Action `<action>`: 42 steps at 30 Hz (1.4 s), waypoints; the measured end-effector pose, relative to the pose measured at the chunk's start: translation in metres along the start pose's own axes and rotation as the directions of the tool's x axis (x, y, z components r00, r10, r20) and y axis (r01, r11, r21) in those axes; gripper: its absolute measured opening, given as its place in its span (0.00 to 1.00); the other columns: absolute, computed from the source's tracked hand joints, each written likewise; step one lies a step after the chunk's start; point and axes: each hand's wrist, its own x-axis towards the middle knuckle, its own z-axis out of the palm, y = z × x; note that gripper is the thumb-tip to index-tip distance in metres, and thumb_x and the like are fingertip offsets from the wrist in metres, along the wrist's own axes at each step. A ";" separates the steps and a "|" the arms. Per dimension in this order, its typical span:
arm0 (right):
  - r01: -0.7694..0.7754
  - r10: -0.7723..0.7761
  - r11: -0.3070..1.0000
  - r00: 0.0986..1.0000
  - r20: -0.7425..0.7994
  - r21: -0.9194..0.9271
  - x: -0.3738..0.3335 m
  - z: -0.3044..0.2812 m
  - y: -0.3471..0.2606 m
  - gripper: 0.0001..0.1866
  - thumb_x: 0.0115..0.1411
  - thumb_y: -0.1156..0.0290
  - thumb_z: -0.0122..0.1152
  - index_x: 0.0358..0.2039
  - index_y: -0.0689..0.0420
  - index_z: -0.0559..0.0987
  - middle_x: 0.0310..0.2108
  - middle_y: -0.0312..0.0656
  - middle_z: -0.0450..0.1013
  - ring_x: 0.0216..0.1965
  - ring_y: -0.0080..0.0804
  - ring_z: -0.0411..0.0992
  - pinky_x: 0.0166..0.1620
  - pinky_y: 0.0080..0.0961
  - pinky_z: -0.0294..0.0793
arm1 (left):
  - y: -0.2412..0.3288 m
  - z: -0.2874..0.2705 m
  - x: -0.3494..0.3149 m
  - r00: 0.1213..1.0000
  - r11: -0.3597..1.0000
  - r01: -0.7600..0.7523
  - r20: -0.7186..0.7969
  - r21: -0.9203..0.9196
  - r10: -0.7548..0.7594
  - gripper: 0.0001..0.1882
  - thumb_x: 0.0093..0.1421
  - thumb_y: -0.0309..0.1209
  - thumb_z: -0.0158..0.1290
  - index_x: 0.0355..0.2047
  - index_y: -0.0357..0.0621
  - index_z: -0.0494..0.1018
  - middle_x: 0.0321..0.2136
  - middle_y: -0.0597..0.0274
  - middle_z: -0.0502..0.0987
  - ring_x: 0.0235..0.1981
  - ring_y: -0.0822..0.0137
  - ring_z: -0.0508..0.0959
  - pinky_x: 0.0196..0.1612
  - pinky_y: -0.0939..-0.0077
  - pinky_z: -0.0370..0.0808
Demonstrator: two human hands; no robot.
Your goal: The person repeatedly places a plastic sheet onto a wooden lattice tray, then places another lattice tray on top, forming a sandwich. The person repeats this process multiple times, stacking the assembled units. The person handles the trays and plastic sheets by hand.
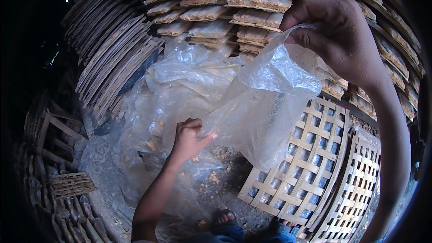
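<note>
A sheet of clear, crumpled plastic (263, 108) hangs stretched between my two hands. My right hand (330, 33), raised at the upper right, pinches its top corner between thumb and fingers. Lower down, near the middle, my left hand (191, 137) is closed on the sheet's left edge, with the thumb pointing right. Behind it lies a heap of more clear plastic (180, 78), spread over the ground and dotted with orange crumbs. Whether the held sheet is joined to that heap I cannot tell.
Stacked trays bearing pale orange slabs (258, 1) rise at the back. Woven bamboo trays (292, 166) lean at the right, near my feet. Wooden panels (112, 58) are piled at the far left. A small woven piece (72, 184) lies at the lower left.
</note>
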 end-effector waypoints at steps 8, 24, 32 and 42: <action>-0.198 0.206 0.977 0.973 -0.105 0.076 -0.030 -0.039 0.060 0.10 0.68 0.69 0.65 0.46 0.59 0.82 0.42 0.39 0.82 0.43 0.24 0.81 0.54 0.27 0.81 | -0.032 0.007 -0.027 0.999 1.000 -0.008 -0.031 -0.024 0.008 0.10 0.55 0.30 0.69 0.30 0.34 0.83 0.37 0.58 0.84 0.37 0.61 0.84 0.44 0.71 0.76; -0.645 0.678 0.654 0.731 -0.072 -0.396 -0.071 0.047 0.126 0.31 0.58 0.73 0.63 0.62 0.64 0.70 0.55 0.60 0.74 0.60 0.54 0.73 0.63 0.41 0.70 | 0.050 -0.110 0.037 0.771 0.821 -0.186 -0.598 -0.540 -0.219 0.14 0.63 0.21 0.61 0.49 0.35 0.76 0.42 0.62 0.81 0.43 0.74 0.79 0.48 0.79 0.75; -0.077 0.033 0.939 0.990 0.134 0.336 0.002 0.124 -0.035 0.29 0.54 0.66 0.73 0.55 0.64 0.77 0.47 0.63 0.78 0.53 0.59 0.76 0.58 0.43 0.75 | 0.109 -0.082 0.036 0.932 0.993 -0.116 -0.344 0.000 0.109 0.09 0.55 0.20 0.66 0.37 0.34 0.82 0.33 0.57 0.84 0.35 0.73 0.82 0.41 0.76 0.77; -0.110 0.061 0.954 0.982 0.179 0.278 0.002 0.160 -0.014 0.06 0.56 0.71 0.70 0.32 0.59 0.84 0.25 0.54 0.79 0.32 0.55 0.79 0.38 0.44 0.78 | 0.056 -0.073 -0.022 0.971 0.908 0.234 0.037 -0.347 -0.236 0.09 0.58 0.27 0.67 0.34 0.34 0.81 0.30 0.63 0.81 0.36 0.75 0.79 0.43 0.76 0.75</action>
